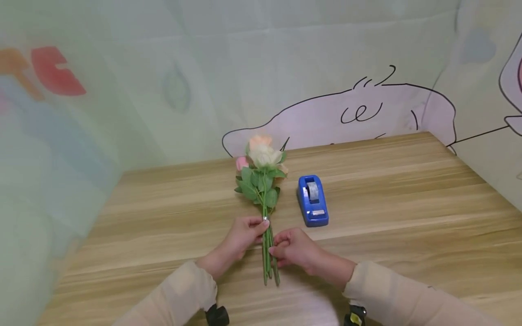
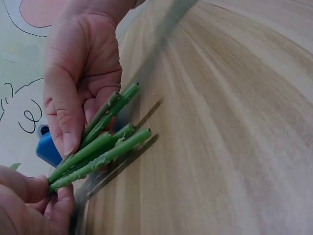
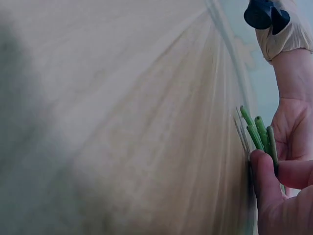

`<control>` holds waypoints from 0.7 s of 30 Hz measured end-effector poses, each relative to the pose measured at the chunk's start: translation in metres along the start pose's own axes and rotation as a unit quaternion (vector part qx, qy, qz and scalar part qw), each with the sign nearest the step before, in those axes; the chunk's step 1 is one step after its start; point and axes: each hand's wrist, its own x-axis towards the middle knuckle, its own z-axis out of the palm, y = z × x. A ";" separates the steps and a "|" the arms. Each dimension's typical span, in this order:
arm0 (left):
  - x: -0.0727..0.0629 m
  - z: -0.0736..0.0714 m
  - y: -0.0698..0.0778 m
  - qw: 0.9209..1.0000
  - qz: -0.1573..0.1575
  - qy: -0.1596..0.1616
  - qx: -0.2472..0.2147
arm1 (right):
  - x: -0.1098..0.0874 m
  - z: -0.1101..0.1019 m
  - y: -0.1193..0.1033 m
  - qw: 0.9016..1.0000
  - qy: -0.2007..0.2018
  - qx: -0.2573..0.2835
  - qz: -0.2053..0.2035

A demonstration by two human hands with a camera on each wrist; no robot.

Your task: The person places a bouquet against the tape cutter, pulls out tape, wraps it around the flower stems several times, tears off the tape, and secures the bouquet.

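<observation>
A bunch of artificial-looking flowers (image 1: pixel 264 156) lies over the table, with white, peach and pink heads at the far end and green leaves below them. My left hand (image 1: pixel 244 235) pinches its stems between thumb and fingers, just below a small shiny band (image 1: pixel 265 218). Lower down, my right hand (image 1: pixel 297 249) pinches the stems on their right side. In the left wrist view the cut stem ends (image 2: pixel 132 139) fan slightly apart past both hands. Green stem ends (image 3: pixel 259 129) also poke out above the right thumb and finger in the right wrist view.
A blue tape dispenser (image 1: pixel 313 201) with a roll of clear tape stands right of the flowers. The wood-grain table (image 1: pixel 408 194) ends at a back wall covered by a printed cartoon sheet (image 1: pixel 310 59). Dark devices (image 1: pixel 217 315) are strapped at the wrists.
</observation>
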 end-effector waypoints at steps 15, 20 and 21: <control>0.000 -0.001 0.002 1.000 -0.017 -0.020 0.013 | 0.000 -0.009 0.004 1.000 0.015 -0.016 0.020; 0.000 -0.003 0.002 0.999 -0.024 -0.026 0.025 | -0.004 -0.017 0.003 1.000 -0.002 -0.011 0.020; 0.000 -0.004 0.002 0.999 -0.025 -0.027 0.031 | -0.005 -0.020 0.003 1.000 -0.006 -0.011 0.021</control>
